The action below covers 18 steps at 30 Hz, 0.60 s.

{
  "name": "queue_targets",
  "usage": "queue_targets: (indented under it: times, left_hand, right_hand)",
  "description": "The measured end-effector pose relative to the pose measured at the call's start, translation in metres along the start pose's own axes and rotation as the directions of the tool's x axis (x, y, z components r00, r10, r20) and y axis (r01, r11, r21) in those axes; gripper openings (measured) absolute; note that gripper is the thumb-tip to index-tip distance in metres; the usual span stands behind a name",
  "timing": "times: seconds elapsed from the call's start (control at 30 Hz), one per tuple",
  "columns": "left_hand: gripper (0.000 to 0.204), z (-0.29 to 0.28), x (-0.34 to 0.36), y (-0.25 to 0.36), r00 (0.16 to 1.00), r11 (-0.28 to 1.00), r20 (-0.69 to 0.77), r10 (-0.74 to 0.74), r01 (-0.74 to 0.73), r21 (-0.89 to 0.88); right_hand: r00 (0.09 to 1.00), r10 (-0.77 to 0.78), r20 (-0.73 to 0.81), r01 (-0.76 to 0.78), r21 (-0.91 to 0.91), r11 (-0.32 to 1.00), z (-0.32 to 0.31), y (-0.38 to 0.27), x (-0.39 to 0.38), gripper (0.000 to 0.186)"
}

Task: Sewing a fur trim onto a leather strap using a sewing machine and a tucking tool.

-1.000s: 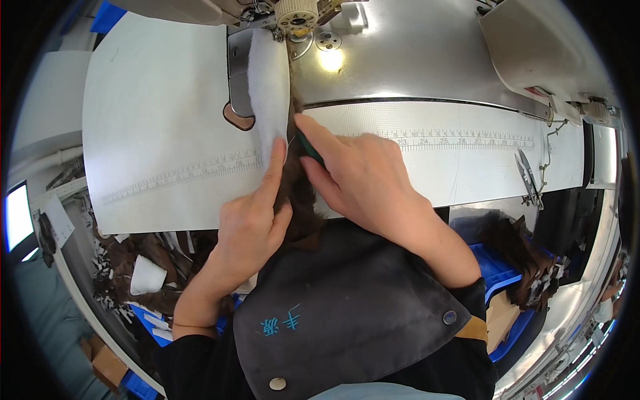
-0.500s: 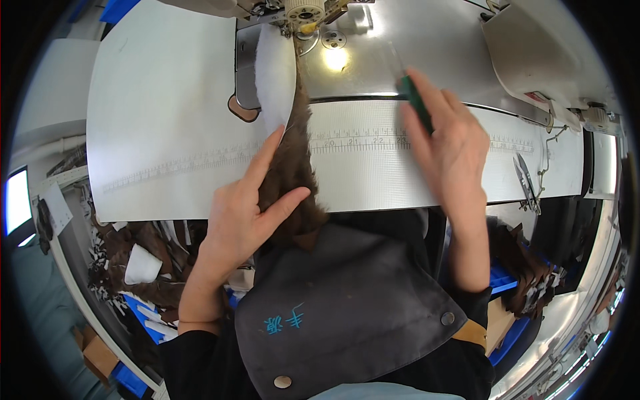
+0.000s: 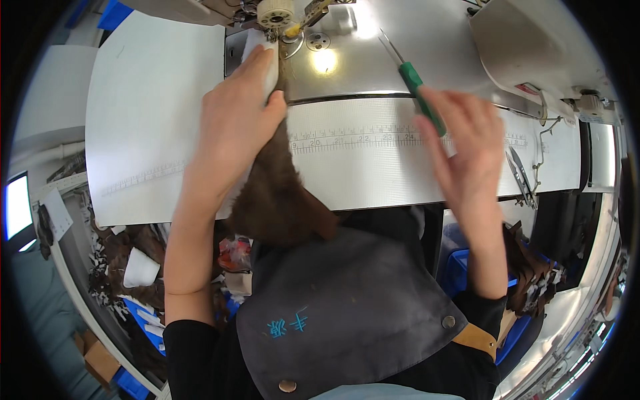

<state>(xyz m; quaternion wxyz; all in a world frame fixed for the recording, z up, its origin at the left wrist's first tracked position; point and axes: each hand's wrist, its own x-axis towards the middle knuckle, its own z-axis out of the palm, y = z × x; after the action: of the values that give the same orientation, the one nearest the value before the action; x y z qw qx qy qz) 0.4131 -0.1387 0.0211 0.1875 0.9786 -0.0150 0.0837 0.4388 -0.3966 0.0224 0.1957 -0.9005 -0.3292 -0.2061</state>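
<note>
A strip of brown fur (image 3: pixel 270 190) with a white fluffy layer (image 3: pixel 272 70) along it runs from the sewing machine head (image 3: pixel 275 15) toward my lap. My left hand (image 3: pixel 233 127) lies on this strip close to the needle area, fingers stretched forward over the white layer and thumb apart at the fur's edge. A green-handled awl (image 3: pixel 412 79) rests on the machine bed, its metal tip pointing away from me. Beside its handle is my right hand (image 3: pixel 467 143), blurred, with thumb and fingers apart. The needle itself is too small to make out.
Thread snips (image 3: pixel 522 175) lie at the right of the white table (image 3: pixel 153 120), which carries a printed ruler scale. Brown fur pieces (image 3: pixel 533 273) hang below right, near a blue bin (image 3: pixel 460 267). Scraps and a white roll (image 3: pixel 141 268) sit below left.
My left hand has moved forward along the fur strip toward the machine head. My right hand has let go of the awl and shifted slightly right and nearer.
</note>
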Motion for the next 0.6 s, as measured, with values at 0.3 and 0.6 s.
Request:
queue_targets:
  times: [0.3,0.6]
  left_hand:
    - [0.04,-0.01,0.028,-0.012,0.992,0.929,0.123,0.031,-0.074,0.363]
    - [0.035,-0.023,0.046,-0.034,0.934,0.964,0.346,-0.087,0.166,-0.206]
  right_hand:
    - [0.968,-0.223,0.113,0.176,0.324,0.93,0.069,-0.066,0.006,0.033]
    - [0.962,-0.228,0.153,0.156,0.38,0.912,0.071,-0.073,0.019,0.042]
